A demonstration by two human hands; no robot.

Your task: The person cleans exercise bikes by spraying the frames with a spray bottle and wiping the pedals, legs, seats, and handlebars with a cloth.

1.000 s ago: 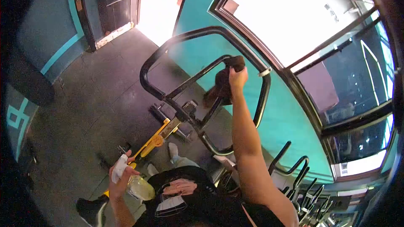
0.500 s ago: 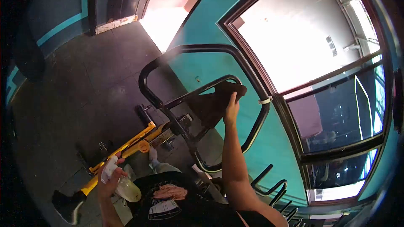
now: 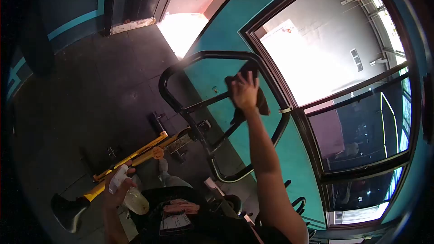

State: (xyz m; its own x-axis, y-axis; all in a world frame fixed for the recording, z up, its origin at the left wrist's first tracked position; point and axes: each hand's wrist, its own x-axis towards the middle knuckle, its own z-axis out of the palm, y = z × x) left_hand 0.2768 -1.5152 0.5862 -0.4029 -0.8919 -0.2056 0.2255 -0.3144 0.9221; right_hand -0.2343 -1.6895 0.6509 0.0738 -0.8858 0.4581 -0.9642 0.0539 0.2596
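Note:
My left hand (image 3: 119, 187) is wrapped round a spray bottle (image 3: 135, 201) with a white trigger head and pale liquid, low at the left of the view. Out in front, my right hand (image 3: 245, 91) lies with fingers spread on a dark cloth (image 3: 251, 68), pressing it over the inner bar of a black tubular handlebar frame (image 3: 219, 54). The cloth hangs on both sides of the hand. Below the handlebar runs the yellow frame (image 3: 144, 156) of an exercise bike.
A teal wall (image 3: 226, 31) with a large dark-framed window (image 3: 312, 135) stands at the right. Dark floor tiles (image 3: 117, 81) spread to the left, up to a doorway. The bike's black saddle (image 3: 68, 210) is at the lower left; more black bars show at the lower right.
My right hand has opened from its grip on the cloth and now spreads over it, slightly further forward. The cloth has bunched up beneath it. My left hand still holds the bottle.

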